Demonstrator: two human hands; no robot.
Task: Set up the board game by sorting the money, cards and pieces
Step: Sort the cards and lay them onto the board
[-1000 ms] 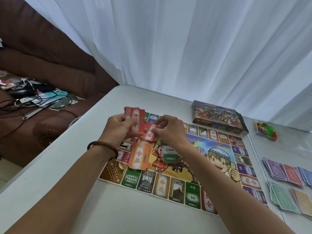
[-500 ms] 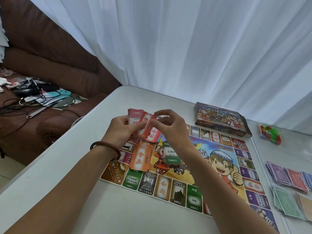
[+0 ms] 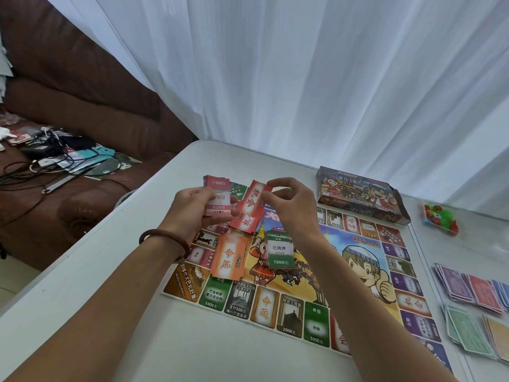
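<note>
The colourful game board (image 3: 355,274) lies on the white table (image 3: 115,307). My left hand (image 3: 192,213) grips a stack of red-and-white cards (image 3: 217,194) above the board's far left corner. My right hand (image 3: 289,208) pinches the top end of one red card (image 3: 252,202), held tilted between the hands. Beneath it a pile of red cards (image 3: 242,226) rests on the board. An orange card pile (image 3: 230,256) and a green card pile (image 3: 279,250) also lie on the board.
The game box (image 3: 360,197) stands behind the board. A bag of small plastic pieces (image 3: 440,221) lies at the far right. Fanned stacks of paper money (image 3: 473,307) sit at the right edge. A brown sofa (image 3: 68,111) with cables stands left of the table; white curtains hang behind.
My right hand has drawn one red card off the left hand's stack and lifted it up and to the right. The left hand still holds its stack. The view has shifted slightly.
</note>
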